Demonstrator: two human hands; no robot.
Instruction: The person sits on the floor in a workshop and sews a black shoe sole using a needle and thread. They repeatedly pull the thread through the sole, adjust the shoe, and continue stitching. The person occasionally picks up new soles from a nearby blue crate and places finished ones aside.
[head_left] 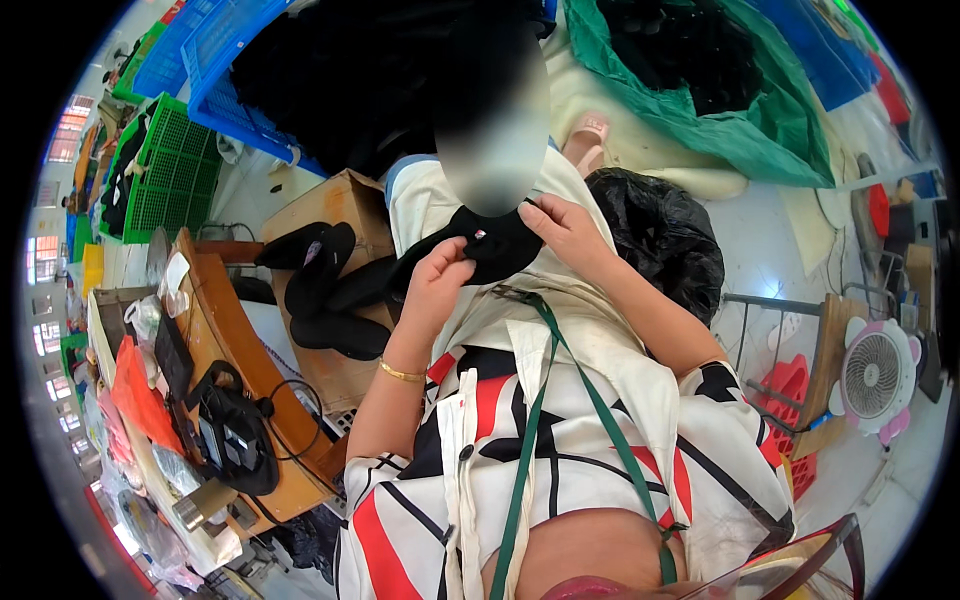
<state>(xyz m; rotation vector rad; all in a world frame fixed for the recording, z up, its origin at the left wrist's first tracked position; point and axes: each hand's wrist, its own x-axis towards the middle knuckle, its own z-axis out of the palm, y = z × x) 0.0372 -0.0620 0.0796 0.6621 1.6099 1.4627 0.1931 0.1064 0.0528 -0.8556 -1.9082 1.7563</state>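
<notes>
Over my lap I hold a piece of black cloth [505, 250] with a small pale and red spot, perhaps a label, near its middle. My left hand [437, 285], a gold bangle on its wrist, is closed with fingertips pinching the cloth's near left side. Gripped between thumb and fingers of my right hand [568, 232] is the cloth's upper right edge. Just left of my left hand, several stuffed-looking black cloth pieces [335, 300] lie over a cardboard box [345, 205]. A cream apron [570, 310] covers my lap beneath the work.
A blue crate [215, 85] heaped with black cloth stands ahead, partly hidden by a blurred oval. A green sack [800, 130] of black material is far right, a black plastic bag [660, 235] nearer. Left is a wooden table [230, 340] with a black bag; right, a fan [873, 372].
</notes>
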